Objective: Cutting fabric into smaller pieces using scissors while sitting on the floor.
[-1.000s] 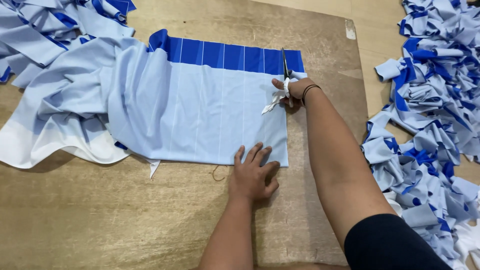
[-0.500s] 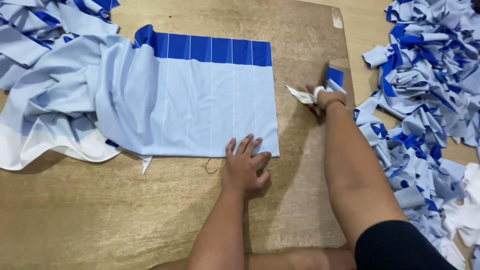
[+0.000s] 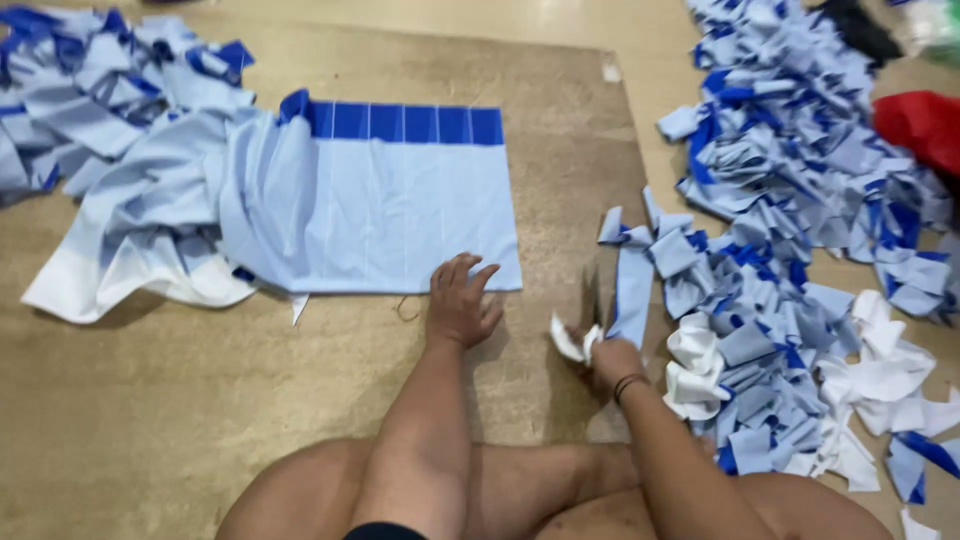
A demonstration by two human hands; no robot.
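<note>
Left hand (image 3: 460,300) lies flat, fingers spread, palm down on the lower right corner of the folded light-blue cloth (image 3: 400,215), fingertips on the fabric and the heel of the hand on the brown board (image 3: 560,130) beneath. Holds nothing; it only presses. Right hand (image 3: 600,350) sits lower and to the right, off the cloth, closed around scissors (image 3: 592,295) whose blades point up and away; motion blur hides whether the blades are parted. A strip of light-blue fabric (image 3: 632,290) stands just beside the blades, and a small white scrap (image 3: 568,340) shows at the hand's left edge, touching the fingers. A dark band circles the right wrist. The cloth lies as a flat rectangle with a dark-blue band (image 3: 400,122) along its far edge; its right edge is straight. To the left the same fabric bunches into loose folds, with a white edge (image 3: 120,285) at the near left. A thread loop (image 3: 405,310) lies on the board just below the cloth's near edge. Farther left, a heap of blue and light-blue pieces (image 3: 100,70). To the right of the board, on the floor, a large pile of cut scraps (image 3: 790,180) in blue, light blue and white, running from far to near. A red object (image 3: 920,125) sits at the far right edge. The person's bare knees fill the bottom of the view.
</note>
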